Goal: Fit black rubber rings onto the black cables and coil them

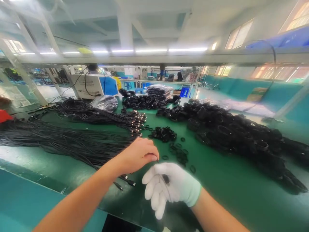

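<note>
My left hand (142, 154) is bare and reaches over the table's middle. Its thumb and fingers are pinched together, with a tiny dark bit at the tips that I cannot make out. Just below it is my right hand (166, 187) in a white glove, palm partly showing, fingers loosely curled and apart. A dark patch shows on its palm; whether it is a small object or a stain I cannot tell. Small black rings (178, 153) lie loose beyond the hands, beside a little heap of more black rings (164, 133). Black cables (67, 141) with plug ends stretch to the left.
A second cable bundle (96, 112) has shiny metal tips. Large piles of coiled black cables (224, 129) cover the right side of the green table (231, 199). At the back stand bagged stacks (159, 91) and a white and blue machine (94, 85). A shelf beam (154, 58) crosses overhead.
</note>
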Motion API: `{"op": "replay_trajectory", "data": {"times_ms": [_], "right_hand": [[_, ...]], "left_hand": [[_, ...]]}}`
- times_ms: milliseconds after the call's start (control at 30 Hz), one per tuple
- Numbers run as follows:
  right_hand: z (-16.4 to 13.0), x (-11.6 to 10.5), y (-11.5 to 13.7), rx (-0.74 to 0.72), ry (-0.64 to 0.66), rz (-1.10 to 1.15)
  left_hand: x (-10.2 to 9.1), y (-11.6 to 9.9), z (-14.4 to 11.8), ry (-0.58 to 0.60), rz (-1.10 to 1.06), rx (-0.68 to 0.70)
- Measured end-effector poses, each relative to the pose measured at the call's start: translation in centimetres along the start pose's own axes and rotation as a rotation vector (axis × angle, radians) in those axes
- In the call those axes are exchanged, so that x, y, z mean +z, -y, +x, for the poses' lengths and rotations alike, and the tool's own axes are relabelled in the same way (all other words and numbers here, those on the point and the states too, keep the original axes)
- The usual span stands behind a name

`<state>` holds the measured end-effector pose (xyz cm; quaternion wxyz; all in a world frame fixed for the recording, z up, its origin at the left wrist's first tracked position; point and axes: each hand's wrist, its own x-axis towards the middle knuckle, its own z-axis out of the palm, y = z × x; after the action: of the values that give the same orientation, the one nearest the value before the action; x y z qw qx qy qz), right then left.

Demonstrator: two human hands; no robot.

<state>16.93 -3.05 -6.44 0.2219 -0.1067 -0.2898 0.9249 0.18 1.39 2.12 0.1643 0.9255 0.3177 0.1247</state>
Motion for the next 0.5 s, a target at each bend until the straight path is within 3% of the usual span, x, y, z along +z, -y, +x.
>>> {"op": "replay_trajectory", "data": {"times_ms": [167,300,400,500], "right_hand": [[0.1,-0.7,-0.5,-0.018,0.026,-0.033],[-0.6,-0.7,-0.2,-0.058,0.044,-0.070],[-2.3,-0.1,1.2,-0.323,0.017,-0.103],[-4.0,0.5,3.1,-0.575,-0.190,-0.046]], "left_hand": [[0.0,-0.4,1.3,0.029,0.045,-0.018],[1.7,0.5,2.0,-0.002,-0.096,0.037],[4.0,2.9,1.5,-0.072,-0.096,-0.032],[6.2,4.8,0.1,-0.148,0.151,-0.230]]}}
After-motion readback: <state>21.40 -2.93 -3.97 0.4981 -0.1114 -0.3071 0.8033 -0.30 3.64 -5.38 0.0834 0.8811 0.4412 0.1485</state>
